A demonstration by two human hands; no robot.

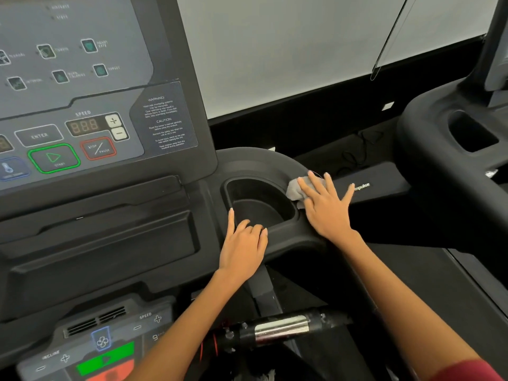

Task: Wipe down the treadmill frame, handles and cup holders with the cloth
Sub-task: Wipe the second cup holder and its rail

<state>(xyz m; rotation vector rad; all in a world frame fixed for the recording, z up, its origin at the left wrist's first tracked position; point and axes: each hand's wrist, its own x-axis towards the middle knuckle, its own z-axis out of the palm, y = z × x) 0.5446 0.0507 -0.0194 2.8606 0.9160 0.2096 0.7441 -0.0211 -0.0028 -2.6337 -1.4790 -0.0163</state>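
Note:
A black treadmill console frame (255,160) curves around a deep cup holder (258,199) just right of the display. A small grey cloth (295,189) lies on the frame's right rim beside the cup holder. My right hand (327,207) presses flat on the cloth with fingers spread. My left hand (243,247) rests on the near edge of the cup holder, index finger straight, the other fingers curled loosely and holding nothing. A handle with a metal sensor plate (281,329) runs below my arms.
The control panel (82,133) with start and stop buttons fills the left. A lower panel (104,353) has speed and incline keys. A second treadmill's cup holder (471,136) stands at the right. A window blind cord (384,48) hangs behind.

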